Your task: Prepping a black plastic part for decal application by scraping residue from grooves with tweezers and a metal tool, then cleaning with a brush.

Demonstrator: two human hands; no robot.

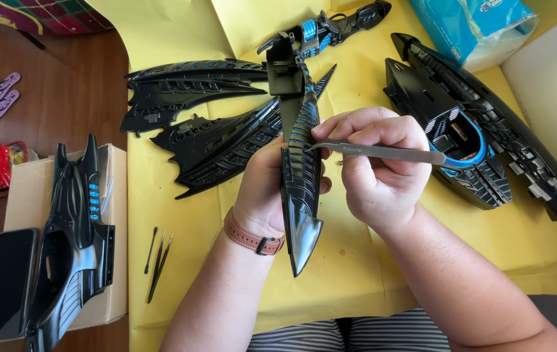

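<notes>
Left hand [262, 189] grips black model part [301, 189]; right hand [373, 163] holds tweezers [383, 152].

Both hands sit mid-frame over yellow paper [357, 274]. Bare paper at 6 and 7 o'clock gives free passage. Blocked: black wing parts [207, 124] at 10–11 o'clock, large hull section [481, 124] at 2–3, spare tweezers [158, 264] at 8, cardboard box [30, 195] w/ model body far at 9.

Head camera looks steeply down (close); one view only.
</notes>
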